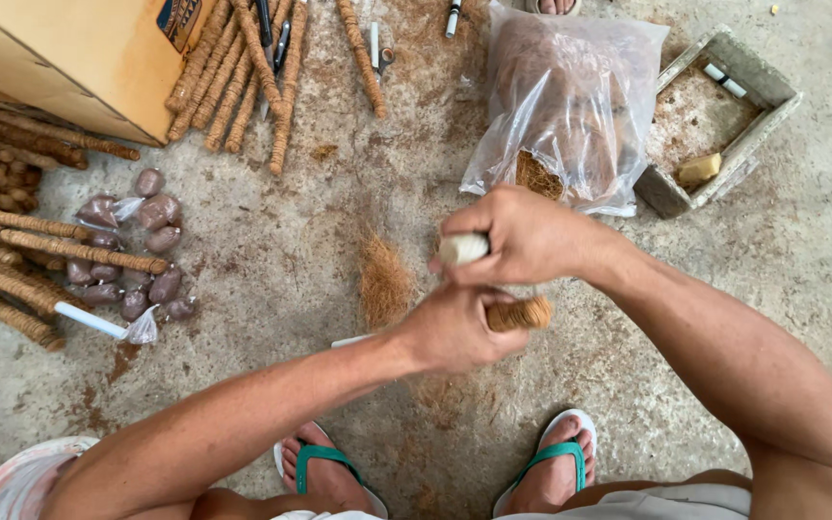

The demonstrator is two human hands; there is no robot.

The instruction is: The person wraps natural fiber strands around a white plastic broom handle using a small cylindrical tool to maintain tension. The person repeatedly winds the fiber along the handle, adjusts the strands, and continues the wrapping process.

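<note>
Two hands meet over the concrete floor [272,260], just in front of the clear plastic bag [570,106] of brown fibre. The right hand [522,236] is closed around the bare white end of a pipe [462,248], and the left hand [455,332] is wrapped around the lower part of the same pipe, where a coil of coir rope [520,314] already covers it. The step in hand looks like winding fibre onto the pipe, with the upper end not yet covered. The next move probably calls for a firm hold by one hand while the other turns or feeds, keeping the wrap tight so that it does not slip. A loose tuft of fibre [382,279] lies on the floor to the left of the bag, near the hands. Finished wrapped sticks [243,77] lie further left of the bag, beside a cardboard box [69,58], and small packets [137,250] lie below them. A shallow tray [772,96] sits just right of the bag.
</note>
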